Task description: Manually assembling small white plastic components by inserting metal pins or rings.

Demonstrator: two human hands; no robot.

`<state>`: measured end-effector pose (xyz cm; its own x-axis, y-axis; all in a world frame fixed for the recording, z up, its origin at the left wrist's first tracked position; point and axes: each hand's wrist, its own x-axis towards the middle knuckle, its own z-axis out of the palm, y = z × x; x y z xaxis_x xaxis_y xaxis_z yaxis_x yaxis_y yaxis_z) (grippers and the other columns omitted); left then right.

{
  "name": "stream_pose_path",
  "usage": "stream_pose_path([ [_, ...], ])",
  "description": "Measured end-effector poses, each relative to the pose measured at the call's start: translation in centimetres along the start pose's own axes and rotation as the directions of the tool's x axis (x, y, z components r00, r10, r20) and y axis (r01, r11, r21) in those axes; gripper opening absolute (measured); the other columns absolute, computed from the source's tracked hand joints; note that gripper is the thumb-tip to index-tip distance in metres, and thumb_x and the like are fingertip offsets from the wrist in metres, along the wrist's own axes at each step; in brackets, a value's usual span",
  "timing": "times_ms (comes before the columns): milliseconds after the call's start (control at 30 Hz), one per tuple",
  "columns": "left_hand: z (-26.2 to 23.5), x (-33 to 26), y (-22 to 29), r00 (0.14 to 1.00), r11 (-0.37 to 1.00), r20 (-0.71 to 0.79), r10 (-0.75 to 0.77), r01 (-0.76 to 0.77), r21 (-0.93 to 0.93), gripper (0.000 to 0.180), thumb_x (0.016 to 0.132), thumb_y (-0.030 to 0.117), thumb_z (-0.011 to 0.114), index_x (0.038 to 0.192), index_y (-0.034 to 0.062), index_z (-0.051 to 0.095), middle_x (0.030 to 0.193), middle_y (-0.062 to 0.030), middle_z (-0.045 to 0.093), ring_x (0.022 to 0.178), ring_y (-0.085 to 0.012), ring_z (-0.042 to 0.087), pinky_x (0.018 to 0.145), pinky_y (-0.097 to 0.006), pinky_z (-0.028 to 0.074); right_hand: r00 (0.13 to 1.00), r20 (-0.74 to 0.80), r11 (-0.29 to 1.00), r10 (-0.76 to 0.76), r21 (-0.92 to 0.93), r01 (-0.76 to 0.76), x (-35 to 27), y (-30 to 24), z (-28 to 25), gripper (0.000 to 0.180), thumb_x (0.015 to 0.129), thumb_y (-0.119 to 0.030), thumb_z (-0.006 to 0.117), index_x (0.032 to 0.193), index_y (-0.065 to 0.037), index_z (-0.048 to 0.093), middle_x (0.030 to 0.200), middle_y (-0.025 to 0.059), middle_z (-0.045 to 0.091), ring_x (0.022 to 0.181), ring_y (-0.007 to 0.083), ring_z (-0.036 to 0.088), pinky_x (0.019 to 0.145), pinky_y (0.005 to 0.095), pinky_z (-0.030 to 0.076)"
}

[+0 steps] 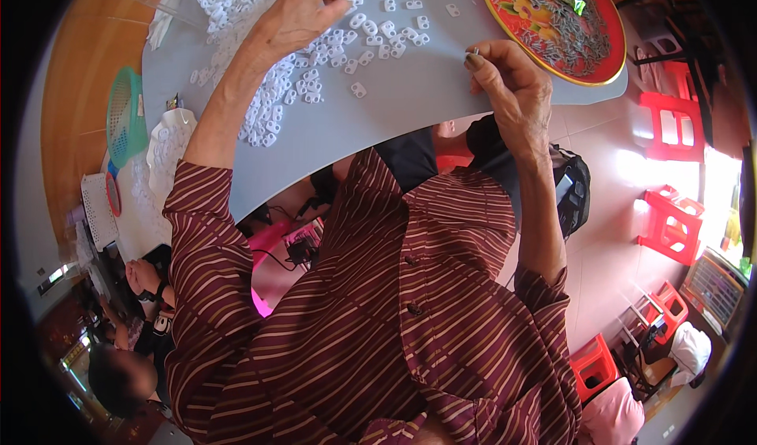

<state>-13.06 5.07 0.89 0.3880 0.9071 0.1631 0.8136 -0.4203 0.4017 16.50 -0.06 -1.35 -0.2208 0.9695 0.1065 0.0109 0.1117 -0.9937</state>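
Red floral tray [617, 31] over there holds loose grey screws [579, 43]; person's left hand [296, 19] by bench [394, 121] clip pile [272, 102], fingers pinching white plastic clip [349, 0]; right hand [516, 86] pinching small screw [475, 50] near tray

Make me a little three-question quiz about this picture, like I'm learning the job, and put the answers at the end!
1. Which hand is nearer the red round tray?
a) the left hand
b) the right hand

2. True or false: all the white plastic pieces are inside the tray.

3. Fill in the missing colour: the stools at the right of the picture are ____.

Key:
1. b, the right hand is just beside the tray's lower left edge.
2. False, they lie loose on the grey table; the tray holds small grey metal pieces.
3. Red.
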Motion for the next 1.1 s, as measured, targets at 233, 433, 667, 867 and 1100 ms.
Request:
stream_pose_path([
  [233, 1.9, 0.2, 4.0, 0.992, 0.669, 0.024, -0.128, 0.104, -0.736, 0.020, 0.089, 0.018, 0.058, 0.093, -0.0011, 0.059, 0.083, -0.0026, 0.058, 0.084, -0.0118, 0.056, 0.077, -0.026, 0.044, 0.998, -0.058, 0.997, 0.021, 0.072, -0.017, -0.1, 0.0, 0.5, 0.014, 0.085, -0.009, 0.065, 0.095, 0.002, 0.065, 0.071, 0.0001, 0.060, 0.065, 0.0052, 0.053, 0.062, 0.0190, 0.045],
  [433, 3.7, 0.8, 8.1, 0.936, 0.232, 0.326, -0.134, 0.349, -0.908, 0.022, 0.089, 0.018, 0.058, 0.100, -0.0001, 0.060, 0.083, -0.0030, 0.058, 0.080, -0.0108, 0.053, 0.079, -0.024, 0.041, 0.998, -0.044, 0.993, -0.055, 0.105, 0.059, 0.3, 0.4, 1.3, 0.014, 0.084, -0.008, 0.066, 0.095, 0.002, 0.065, 0.073, 0.0001, 0.061, 0.068, 0.0054, 0.053, 0.063, 0.0196, 0.044],
  [667, 4.0, 1.8, 9.1, 0.945, 0.336, 0.324, -0.053, 0.323, -0.885, 0.022, 0.090, 0.020, 0.057, 0.103, 0.0024, 0.061, 0.083, 0.0007, 0.057, 0.079, -0.0070, 0.051, 0.076, -0.022, 0.040, 0.995, -0.041, 0.973, -0.094, 0.209, 0.101, 0.3, 0.5, 0.9, 0.019, 0.083, -0.005, 0.066, 0.100, 0.002, 0.061, 0.078, 0.0011, 0.061, 0.071, 0.0061, 0.055, 0.066, 0.0195, 0.047],
  [867, 3.7, 1.8, 9.0, 0.947, 0.411, 0.316, -0.052, 0.309, -0.858, 0.024, 0.092, 0.021, 0.055, 0.107, 0.0025, 0.059, 0.084, 0.0014, 0.057, 0.080, -0.0051, 0.051, 0.077, -0.020, 0.040, 0.991, -0.080, 0.966, -0.106, 0.228, 0.122, 0.1, 0.5, 1.1, 0.027, 0.082, -0.004, 0.067, 0.106, 0.003, 0.057, 0.080, 0.0016, 0.060, 0.073, 0.0064, 0.056, 0.069, 0.0192, 0.048],
  [1100, 3.1, 2.2, 9.1, 0.954, 0.631, 0.299, -0.027, 0.248, -0.735, 0.025, 0.093, 0.024, 0.053, 0.103, 0.0024, 0.059, 0.083, 0.0018, 0.055, 0.080, -0.0049, 0.050, 0.077, -0.019, 0.039, 0.989, -0.082, 0.975, -0.123, 0.177, 0.136, 0.0, 0.3, 1.1, 0.033, 0.082, -0.003, 0.067, 0.113, 0.002, 0.057, 0.081, 0.0014, 0.060, 0.074, 0.0060, 0.056, 0.070, 0.0188, 0.048],
])
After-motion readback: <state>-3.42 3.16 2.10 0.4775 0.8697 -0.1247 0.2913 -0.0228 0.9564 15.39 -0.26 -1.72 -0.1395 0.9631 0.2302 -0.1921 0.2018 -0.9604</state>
